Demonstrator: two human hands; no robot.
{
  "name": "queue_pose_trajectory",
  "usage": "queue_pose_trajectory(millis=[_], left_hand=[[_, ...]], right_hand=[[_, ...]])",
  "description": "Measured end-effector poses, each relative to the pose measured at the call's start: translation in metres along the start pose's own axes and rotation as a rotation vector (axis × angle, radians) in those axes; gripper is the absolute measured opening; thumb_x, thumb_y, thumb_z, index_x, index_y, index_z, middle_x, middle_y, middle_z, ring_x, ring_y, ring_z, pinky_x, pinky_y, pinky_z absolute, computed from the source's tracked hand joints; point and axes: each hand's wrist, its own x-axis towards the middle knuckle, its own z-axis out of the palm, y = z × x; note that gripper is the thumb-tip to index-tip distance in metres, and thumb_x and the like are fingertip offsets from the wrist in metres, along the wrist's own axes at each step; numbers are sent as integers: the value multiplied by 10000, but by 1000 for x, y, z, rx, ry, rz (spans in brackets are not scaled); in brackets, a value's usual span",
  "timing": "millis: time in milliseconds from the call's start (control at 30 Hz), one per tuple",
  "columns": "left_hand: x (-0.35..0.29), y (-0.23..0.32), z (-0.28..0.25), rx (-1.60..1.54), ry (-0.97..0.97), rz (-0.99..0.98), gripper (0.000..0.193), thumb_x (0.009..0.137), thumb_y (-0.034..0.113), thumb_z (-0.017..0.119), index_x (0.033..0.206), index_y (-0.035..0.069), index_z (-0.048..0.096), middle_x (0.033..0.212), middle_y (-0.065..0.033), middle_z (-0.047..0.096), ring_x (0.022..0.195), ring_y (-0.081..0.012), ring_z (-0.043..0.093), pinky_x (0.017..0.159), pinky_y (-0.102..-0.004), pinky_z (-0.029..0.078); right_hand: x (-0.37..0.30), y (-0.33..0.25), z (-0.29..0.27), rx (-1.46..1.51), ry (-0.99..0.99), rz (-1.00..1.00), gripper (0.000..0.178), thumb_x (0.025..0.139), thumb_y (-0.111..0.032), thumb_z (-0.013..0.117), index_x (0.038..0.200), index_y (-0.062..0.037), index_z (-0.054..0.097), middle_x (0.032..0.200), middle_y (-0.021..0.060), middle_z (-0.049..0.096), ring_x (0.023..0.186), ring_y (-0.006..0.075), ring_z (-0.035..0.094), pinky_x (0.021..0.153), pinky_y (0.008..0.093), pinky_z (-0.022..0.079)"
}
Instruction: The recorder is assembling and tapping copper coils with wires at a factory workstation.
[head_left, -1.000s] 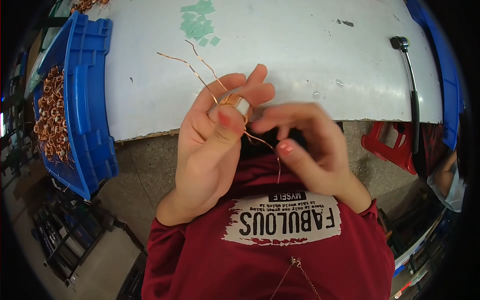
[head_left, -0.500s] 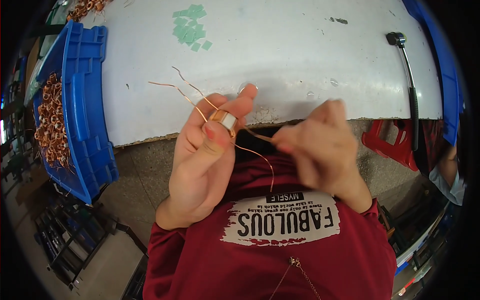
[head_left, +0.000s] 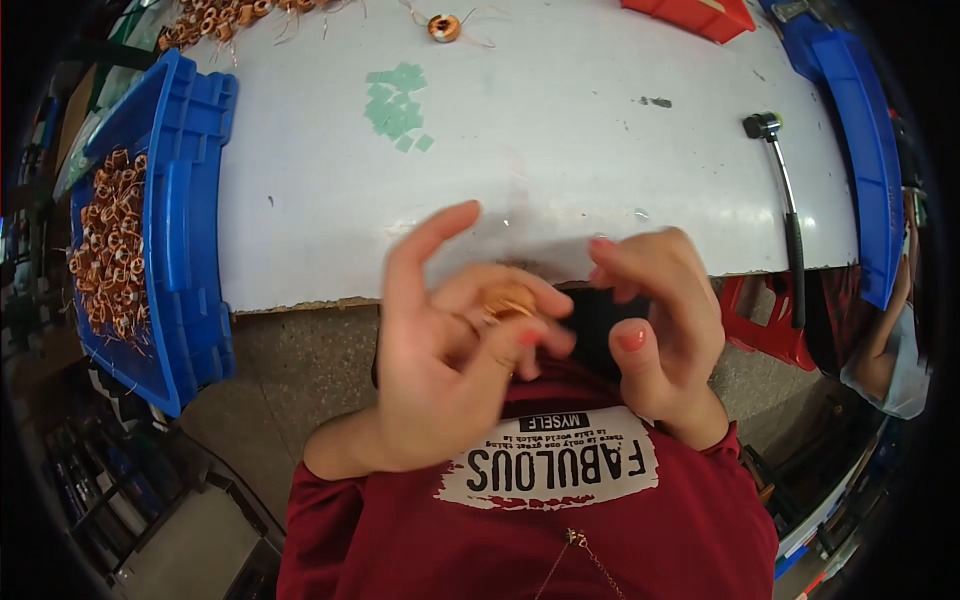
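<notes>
A small copper wire coil (head_left: 508, 298) sits pinched between the thumb and fingers of my left hand (head_left: 430, 350), just off the table's front edge. The index finger of that hand is raised away from it. The coil is a little blurred, and its wire ends cannot be made out. To the right, my right hand (head_left: 672, 325) hovers apart from the coil, thumb and fingers spread with nothing seen between them. Beyond both hands, several green square pieces (head_left: 395, 110) lie in a loose heap on the white table (head_left: 560, 130).
At the left stands a blue crate (head_left: 185, 240) of copper coils (head_left: 110, 245). More coils (head_left: 225, 20) and a single coil (head_left: 444, 28) lie at the far side. A hammer (head_left: 790, 215), red tray (head_left: 700, 15), blue bin (head_left: 865, 160) and red stool (head_left: 755, 325) are right. Another person's arm (head_left: 885, 330) shows there.
My right hand has let go of the wire and opened. My left hand has come nearer with the coil, lifting its index finger. The view has shifted, showing more of the table's far side.
</notes>
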Motion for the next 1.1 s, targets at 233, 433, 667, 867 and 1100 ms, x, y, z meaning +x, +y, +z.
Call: queue_pose_trajectory(millis=[233,433,667,867,1100], left_hand=[[-1,-4,3,592,-255,38,420,850,-80,549,1240,-42,395,886,-146,635,689,-192,635,579,-265,494],[-14,-11,2,611,-336,123,260,851,-63,557,1103,-42,492,836,-126,646,628,-195,630,543,-267,485],[-7,-2,-11,612,-320,55,160,874,-28,543,1031,-34,513,744,-88,614,532,-154,540,496,-247,428],[-26,-9,-42,360,-453,-288,101,932,57,501,976,-26,538,664,-17,549,486,-81,398,458,-199,309],[-23,6,-60,144,-96,-176,165,985,128,429,1022,-11,510,649,0,480,529,-71,351,509,-197,305]], right_hand=[[12,13,-10,474,-381,240,87,807,-24,598,829,-27,682,686,53,594,539,120,427,530,215,376],[18,17,-12,480,-434,144,105,805,-12,583,744,-23,669,633,57,579,505,120,403,495,217,366],[30,22,-12,507,-475,173,140,788,0,590,659,-21,640,581,58,570,482,130,392,482,222,358],[92,67,-153,591,92,-21,135,918,-80,506,820,-43,592,753,61,562,649,133,481,587,204,366],[111,44,39,-451,-478,-317,145,793,1,645,934,-34,636,818,38,536,609,165,478,587,288,416]])
